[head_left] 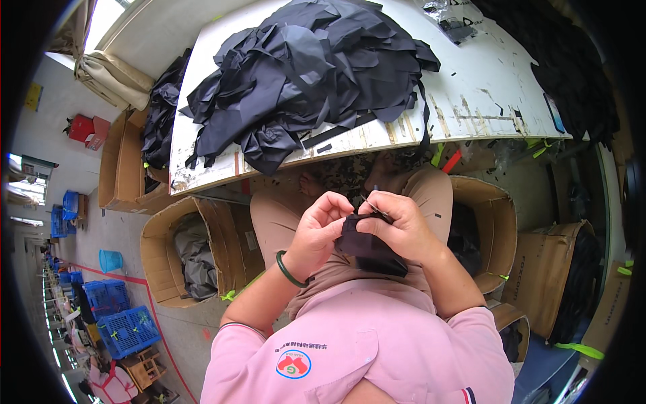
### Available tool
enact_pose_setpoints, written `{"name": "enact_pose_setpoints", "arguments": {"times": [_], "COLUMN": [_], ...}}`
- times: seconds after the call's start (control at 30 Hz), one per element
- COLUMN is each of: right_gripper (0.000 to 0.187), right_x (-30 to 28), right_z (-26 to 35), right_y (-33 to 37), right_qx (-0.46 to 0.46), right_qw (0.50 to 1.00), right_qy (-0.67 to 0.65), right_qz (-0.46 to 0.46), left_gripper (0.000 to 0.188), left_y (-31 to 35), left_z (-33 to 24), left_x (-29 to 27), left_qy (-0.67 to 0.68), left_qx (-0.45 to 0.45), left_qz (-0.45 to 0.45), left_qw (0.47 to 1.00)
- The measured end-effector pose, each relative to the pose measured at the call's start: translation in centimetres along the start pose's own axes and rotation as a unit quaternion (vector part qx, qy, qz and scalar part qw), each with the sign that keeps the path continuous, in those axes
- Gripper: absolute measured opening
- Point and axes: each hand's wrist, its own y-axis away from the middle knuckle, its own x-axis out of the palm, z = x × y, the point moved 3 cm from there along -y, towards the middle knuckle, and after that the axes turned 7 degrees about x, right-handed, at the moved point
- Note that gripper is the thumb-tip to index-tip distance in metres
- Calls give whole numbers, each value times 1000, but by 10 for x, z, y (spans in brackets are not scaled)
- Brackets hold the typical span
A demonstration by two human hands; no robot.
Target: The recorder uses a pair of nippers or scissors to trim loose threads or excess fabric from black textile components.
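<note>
A piece of black fabric (356, 244) is held up over my lap between both hands, its lower part hanging onto my thighs. My left hand (321, 221) pinches its upper left edge between thumb and fingertips. In my right hand (402, 225) are small metal thread snips (378, 210), partly hidden by the fingers, with the tip pointing up and left. The right thumb also presses on the fabric's upper right edge. Both hands are close together, just short of the table's near edge.
On the white table (471, 101) ahead lies a large heap of black fabric pieces (303, 74). Open cardboard boxes stand left (158, 259) and right (494, 222) of my legs, with cloth inside. More dark cloth (572, 67) hangs at far right. Blue crates (128, 333) sit on the left floor.
</note>
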Motion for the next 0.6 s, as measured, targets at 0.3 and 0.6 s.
{"name": "enact_pose_setpoints", "arguments": {"times": [0.3, 0.6], "right_gripper": [24, 22], "right_x": [-2, -3], "right_z": [-11, -26], "right_y": [-1, -8], "right_qx": [66, 108], "right_qw": [997, 974], "right_qy": [13, -198], "right_qz": [-45, -7], "left_gripper": [22, 9], "left_y": [8, 7], "left_z": [-12, -13], "left_x": [10, 6], "left_qy": [-189, -68], "left_qx": [60, -8], "left_qz": [17, 32], "left_qw": [980, 997]}}
